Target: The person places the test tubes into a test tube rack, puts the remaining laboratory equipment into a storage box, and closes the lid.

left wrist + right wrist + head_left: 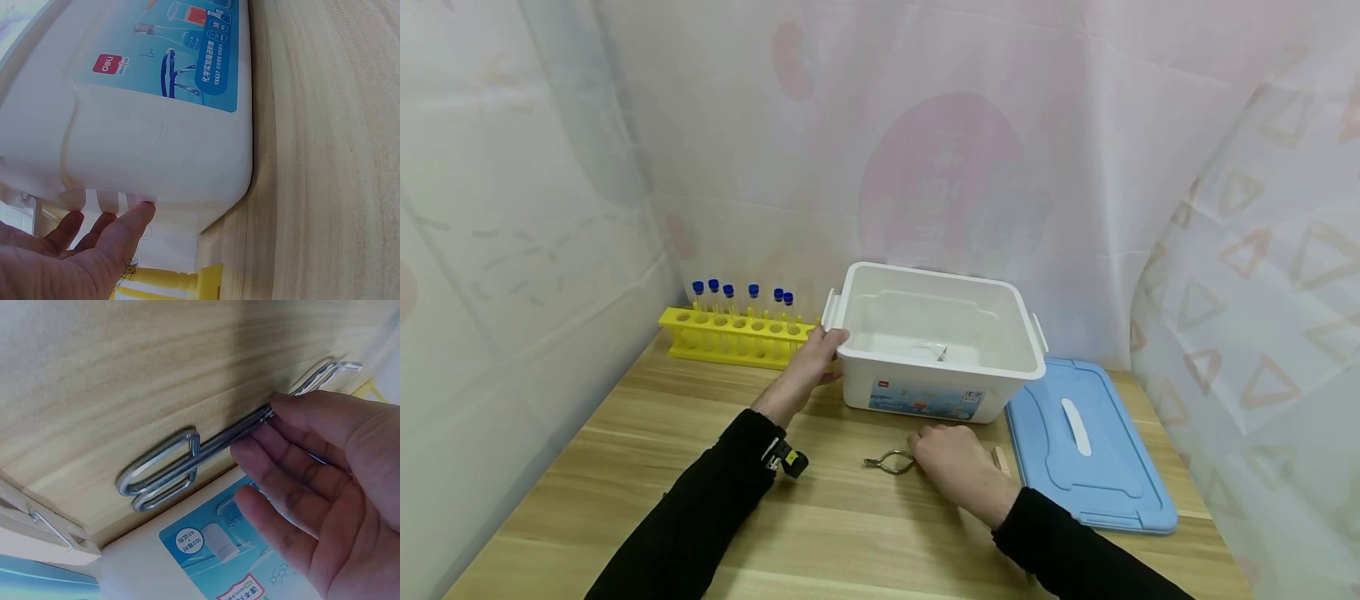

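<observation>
My right hand [955,467] pinches the middle of metal crucible tongs [162,465] between thumb and fingertips. The tongs lie on the tabletop in front of the white plastic box [940,373]; their curved jaws point left and their looped handles right. At the box's left end, my left hand [808,362] rests its fingers, fairly straight, against the outer wall. The left wrist view shows those fingertips touching the white plastic [137,150]. Inside the open box lies a small clear item [938,352], too small to name. A wooden clamp [47,528] with a wire spring lies beside my right hand.
A yellow rack [737,360] with several blue-capped test tubes stands at the back left. To the box's right, its blue lid [1090,450] with a white handle lies flat on the wooden table [820,533]. Printed curtains [940,167] hang behind and at both sides.
</observation>
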A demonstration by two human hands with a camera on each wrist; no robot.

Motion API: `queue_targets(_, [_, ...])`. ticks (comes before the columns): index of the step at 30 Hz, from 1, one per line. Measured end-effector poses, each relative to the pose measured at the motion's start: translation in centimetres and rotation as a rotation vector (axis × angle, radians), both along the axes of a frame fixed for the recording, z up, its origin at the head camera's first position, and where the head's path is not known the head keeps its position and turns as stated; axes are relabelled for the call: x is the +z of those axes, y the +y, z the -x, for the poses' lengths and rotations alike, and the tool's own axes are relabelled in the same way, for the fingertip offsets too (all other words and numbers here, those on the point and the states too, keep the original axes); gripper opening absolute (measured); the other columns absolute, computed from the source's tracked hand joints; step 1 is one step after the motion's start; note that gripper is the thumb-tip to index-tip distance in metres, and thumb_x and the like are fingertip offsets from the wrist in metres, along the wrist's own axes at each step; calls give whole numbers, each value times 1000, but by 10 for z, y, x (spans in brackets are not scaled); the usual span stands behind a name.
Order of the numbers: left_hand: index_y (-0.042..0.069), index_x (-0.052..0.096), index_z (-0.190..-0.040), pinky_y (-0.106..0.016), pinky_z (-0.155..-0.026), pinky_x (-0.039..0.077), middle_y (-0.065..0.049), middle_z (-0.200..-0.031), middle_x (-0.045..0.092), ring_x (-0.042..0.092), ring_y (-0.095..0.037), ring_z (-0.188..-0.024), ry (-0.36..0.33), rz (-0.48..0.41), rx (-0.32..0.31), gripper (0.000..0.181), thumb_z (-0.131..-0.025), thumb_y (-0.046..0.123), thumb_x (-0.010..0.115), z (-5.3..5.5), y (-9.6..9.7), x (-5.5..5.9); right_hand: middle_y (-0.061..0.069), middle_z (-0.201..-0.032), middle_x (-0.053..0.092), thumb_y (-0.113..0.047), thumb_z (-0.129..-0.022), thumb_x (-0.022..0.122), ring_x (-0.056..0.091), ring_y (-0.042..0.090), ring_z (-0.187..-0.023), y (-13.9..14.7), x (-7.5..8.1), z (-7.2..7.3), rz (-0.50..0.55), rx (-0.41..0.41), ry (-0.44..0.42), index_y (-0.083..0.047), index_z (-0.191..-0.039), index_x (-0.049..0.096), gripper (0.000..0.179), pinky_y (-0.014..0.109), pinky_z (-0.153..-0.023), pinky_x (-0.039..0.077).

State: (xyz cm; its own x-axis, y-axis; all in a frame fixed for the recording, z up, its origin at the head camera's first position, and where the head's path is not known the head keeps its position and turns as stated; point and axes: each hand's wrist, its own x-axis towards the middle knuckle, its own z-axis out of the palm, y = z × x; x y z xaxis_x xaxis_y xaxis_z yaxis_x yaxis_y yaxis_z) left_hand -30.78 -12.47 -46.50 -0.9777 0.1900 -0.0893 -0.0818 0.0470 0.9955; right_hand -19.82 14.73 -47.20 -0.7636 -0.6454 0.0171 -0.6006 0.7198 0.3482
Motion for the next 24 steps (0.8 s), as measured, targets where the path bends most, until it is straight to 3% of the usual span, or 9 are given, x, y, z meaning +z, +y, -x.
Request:
queue_targets(5, [17,16,-189,-81,-138,37,-25,-191,30,36,-52,-177,-2,3,1,84,-117,50,46,-1,0,2,-4,-84,77,-8,-99,91,75,12,-73,0,-4,5,-25,77,84,-19,-90,76,21,33,-56,63])
queue_targets(11, [16,18,-188,-81,-138,38,-25,-190,31,36,-51,-176,-2,3,3,82,-118,48,46,-1,0,2,-6,-76,73,-10,-97,91,68,9,-63,-1,-9,12,-24,127,132,-19,-84,72,25,32,-51,60])
queue_targets(16, [15,18,-188,-81,-138,38,-25,-190,31,37,-52,-176,-2,-1,5,83,-118,48,47,0,-2,0,-7,-70,68,-10,-95,83,61,8,-57,6,-36,29,36,190,170,-19,-80,67,24,36,-49,61])
queue_targets(18, [15,17,-188,-81,-138,38,-26,-190,31,37,-52,-176,2,2,2,83,-118,49,47,0,-2,-1,-7,-68,66,-12,-93,83,59,7,-55,7,-39,30,46,193,171,-19,-78,65,24,36,-48,60])
queue_targets(24, [17,16,-188,-81,-137,38,-25,-190,31,36,-52,-176,7,7,-1,83,-118,48,47,0,-1,-1,-6,-68,64,-20,-93,90,55,7,-54,-2,-12,17,17,115,81,-19,-80,63,30,31,-45,55])
